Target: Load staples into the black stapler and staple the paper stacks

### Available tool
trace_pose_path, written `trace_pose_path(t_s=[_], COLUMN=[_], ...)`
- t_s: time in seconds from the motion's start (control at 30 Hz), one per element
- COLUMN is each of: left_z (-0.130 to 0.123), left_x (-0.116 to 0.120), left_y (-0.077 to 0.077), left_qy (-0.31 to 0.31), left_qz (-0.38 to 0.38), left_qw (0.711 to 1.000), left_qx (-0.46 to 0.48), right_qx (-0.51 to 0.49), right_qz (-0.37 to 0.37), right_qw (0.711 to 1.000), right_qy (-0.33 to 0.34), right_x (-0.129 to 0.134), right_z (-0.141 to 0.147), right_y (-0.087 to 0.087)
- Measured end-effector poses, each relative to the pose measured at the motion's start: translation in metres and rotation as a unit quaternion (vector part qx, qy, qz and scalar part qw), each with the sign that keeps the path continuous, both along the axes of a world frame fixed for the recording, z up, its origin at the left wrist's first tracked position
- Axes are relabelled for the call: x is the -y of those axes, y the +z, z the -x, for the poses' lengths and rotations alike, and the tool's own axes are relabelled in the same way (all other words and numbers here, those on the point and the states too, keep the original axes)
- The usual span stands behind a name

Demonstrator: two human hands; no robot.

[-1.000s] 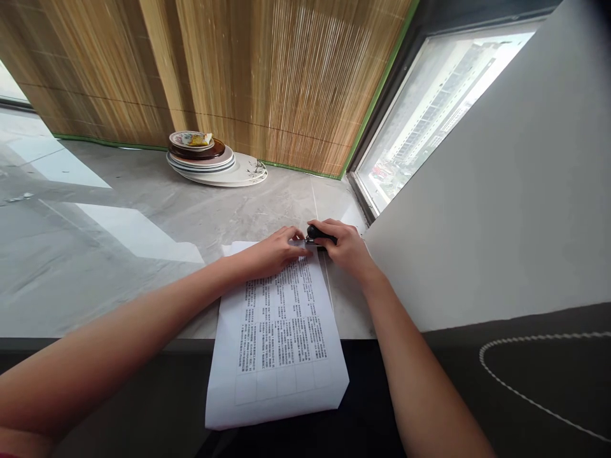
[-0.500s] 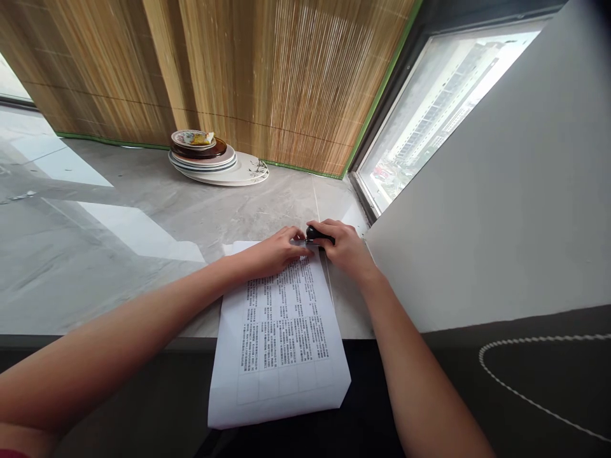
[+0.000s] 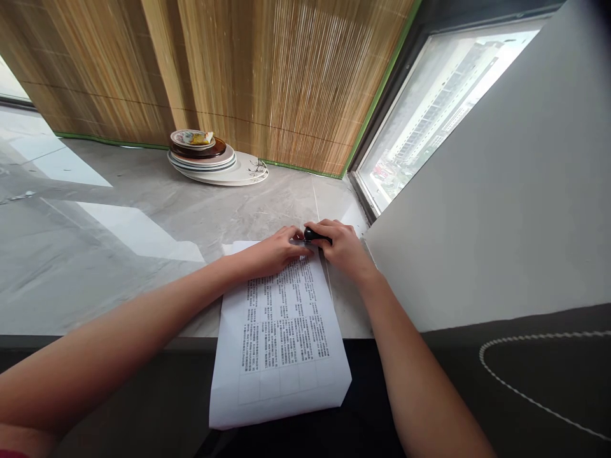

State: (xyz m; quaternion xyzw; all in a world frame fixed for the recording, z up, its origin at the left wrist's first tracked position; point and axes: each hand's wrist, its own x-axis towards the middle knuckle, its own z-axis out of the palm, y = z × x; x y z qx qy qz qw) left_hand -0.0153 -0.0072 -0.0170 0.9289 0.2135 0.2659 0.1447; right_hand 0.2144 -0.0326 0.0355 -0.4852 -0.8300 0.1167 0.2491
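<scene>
A printed paper stack [image 3: 281, 356] lies on the grey stone ledge, its near end hanging over the front edge. My left hand [image 3: 279, 249] rests on the far end of the paper, with fingers and thumb curled around its far right corner. My right hand [image 3: 341, 245] is closed around a small black stapler [image 3: 316, 235], whose front end is at that same corner. A greyish part shows between the left thumb and fingers, too small to make out. The fingers partly hide the stapler and the paper's corner.
Stacked plates [image 3: 210, 165] stand at the back of the ledge [image 3: 143, 184], before a bamboo blind [image 3: 229, 70]. A window [image 3: 429, 121] and a white wall [image 3: 501, 203] bound the right side. A white beaded cord [image 3: 515, 387] hangs at lower right.
The stapler and the fingers of my right hand have shifted very slightly left, and the stapler's top sits a touch lower. My left hand and the paper are nearly unmoved.
</scene>
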Motion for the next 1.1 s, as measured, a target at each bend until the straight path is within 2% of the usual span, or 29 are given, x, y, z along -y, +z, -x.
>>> trace_pose_path(t_s=[0.43, 0.83, 1.1], left_z=[0.001, 0.0, 0.001], left_x=[-0.002, -0.004, -0.003], left_y=[-0.005, -0.006, -0.005], left_qy=[0.004, 0.009, 0.03], left_qz=[-0.023, 0.044, 0.031], left_qw=[0.999, 0.997, 0.998], left_qx=[0.024, 0.057, 0.045], right_qx=[0.022, 0.02, 0.101], right_qz=[0.003, 0.057, 0.006], right_qw=[1.0, 0.997, 0.994], right_qy=[-0.019, -0.04, -0.05], right_x=[0.0, -0.002, -0.003], right_z=[0.003, 0.009, 0.016], right_y=[-0.001, 0.0, -0.009])
